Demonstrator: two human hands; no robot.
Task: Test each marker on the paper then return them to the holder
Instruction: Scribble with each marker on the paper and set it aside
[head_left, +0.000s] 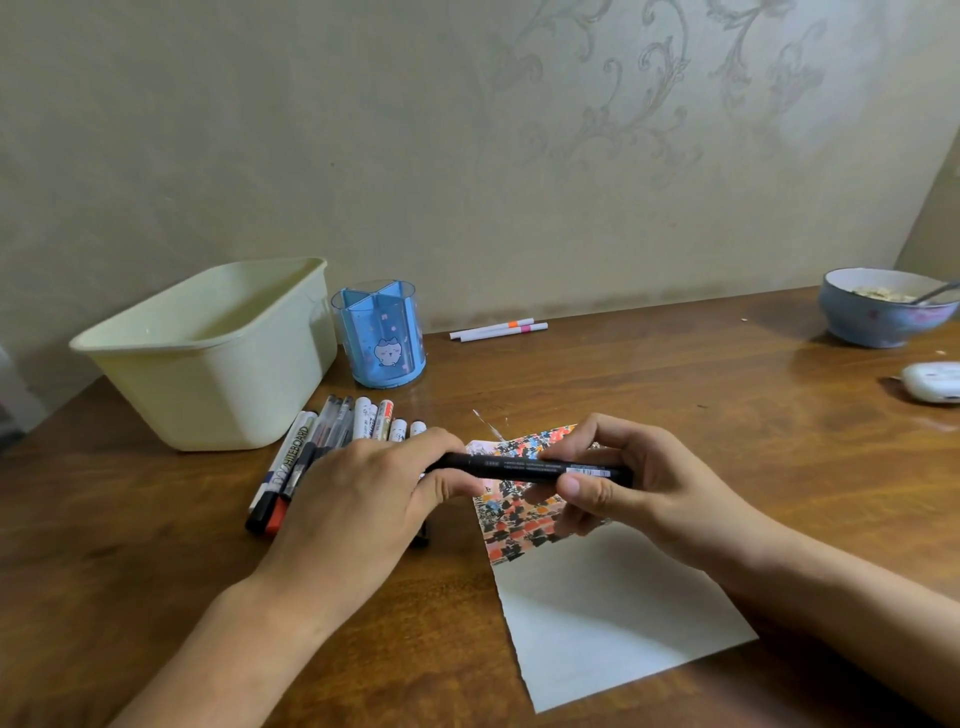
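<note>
— What is the biggest thing we see?

— We see one brown wooden table (675, 415). Everything sits on it. Next biggest is one pale yellow tub (208, 358) at the far left.

— And after that?

— We see one sheet of white paper (597, 618) near us. Its far end is full of little marks in red, orange, pink and black. Then we see our two hands above that end. Our left hand (358, 499) curls its fingers round one end of a black marker (524, 466). Our right hand (628, 483) pinches the other end with thumb and fingers. The marker lies flat in the air between the hands, over the colored marks.

— What else is there?

— We see one blue bowl (878, 322) far right, with a spoon handle sticking out of it. We see one blue holder (382, 340) with a cat picture, just beside the tub. We can see inside its top, and no pens stand there.

— How many pens lie on the table?

— We see a pile of markers (311, 447) between the tub and our left hand. We count about nine, but our hand hides some, so we cannot tell for sure. Two thin white pens (498, 330) lie together by the wall, one with an orange band, one with a pink band.

— Anything smaller?

— One small white thing (935, 381) at the right edge. We cannot tell what it is.
</note>
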